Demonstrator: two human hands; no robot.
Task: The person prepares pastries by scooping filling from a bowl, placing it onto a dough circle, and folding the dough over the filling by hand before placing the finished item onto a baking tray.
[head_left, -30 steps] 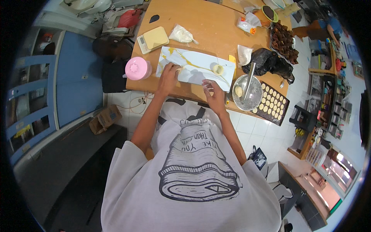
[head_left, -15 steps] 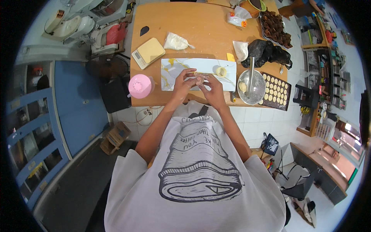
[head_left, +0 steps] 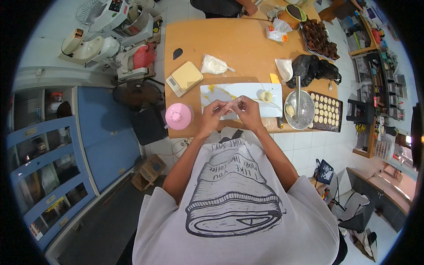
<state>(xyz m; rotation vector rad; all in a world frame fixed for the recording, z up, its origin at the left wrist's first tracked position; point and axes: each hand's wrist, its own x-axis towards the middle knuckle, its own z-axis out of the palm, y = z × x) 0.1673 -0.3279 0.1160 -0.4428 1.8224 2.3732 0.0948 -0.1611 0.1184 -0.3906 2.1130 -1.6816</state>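
My left hand and my right hand meet above a marbled white board, fingertips pinched together around a small pale bit that I cannot make out clearly. A pale ring-shaped item lies on the board beside my right hand. Right of the board is a steel bowl holding a pale dough lump and a metal rod. A dark tray of pale dough rounds sits beyond it. A pink lidded container stands left of my left hand.
On the wooden table are a scale, powder bags, a black plastic bag and a tray of brown paper cups. A person's arm shows at the far edge, another person at far right.
My hands, apart over the board a second ago, have come together with fingertips pinched. The view has shifted, bringing a person at the far table edge into sight.
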